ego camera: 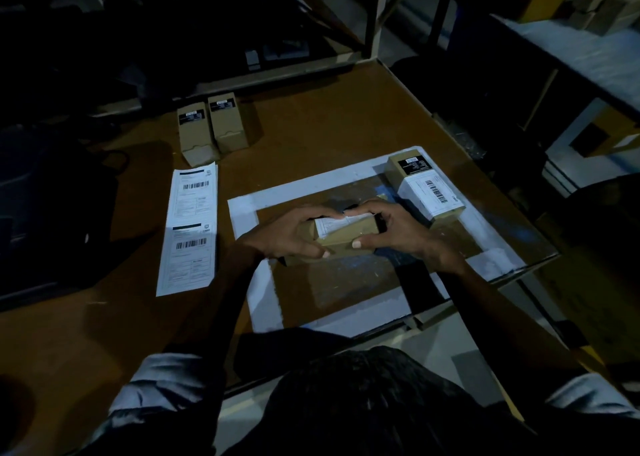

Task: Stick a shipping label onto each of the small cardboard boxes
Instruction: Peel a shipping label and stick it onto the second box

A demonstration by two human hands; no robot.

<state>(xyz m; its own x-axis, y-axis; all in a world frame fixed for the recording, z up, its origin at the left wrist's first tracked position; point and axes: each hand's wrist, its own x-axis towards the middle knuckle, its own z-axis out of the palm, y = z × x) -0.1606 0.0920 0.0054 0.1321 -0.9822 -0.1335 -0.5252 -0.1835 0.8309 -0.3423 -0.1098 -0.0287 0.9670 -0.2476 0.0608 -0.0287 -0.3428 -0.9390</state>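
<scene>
A: Box (341,235) is held in both hands over the middle of the white taped frame (242,213) on the brown table (329,126).

B: How is it gripped?

A: It is clasped from either end. The left hand (289,232) is curled round the left end, thumb along the near side. The right hand (394,228) is curled round the right end, thumb pressed on the near edge and fingers bent over the top.

B: Is a label seen on it?

A: A white label (341,221) is seen on the top face, between the fingertips of both hands. Whether it is fully stuck down cannot be told.

B: And the other boxes?

A: 1 labelled box (424,187) is laid at the far right corner of the frame, just beside the right hand; a barcode label is stuck across it. 2 bare boxes (211,126) are stood side by side, touching, at the far left of the table, well apart from the hands.

B: Spare labels?

A: A strip (188,228) of 2 labels is laid flat left of the frame, near the bare boxes. A dark bag (52,213) is seen at the left edge.
</scene>
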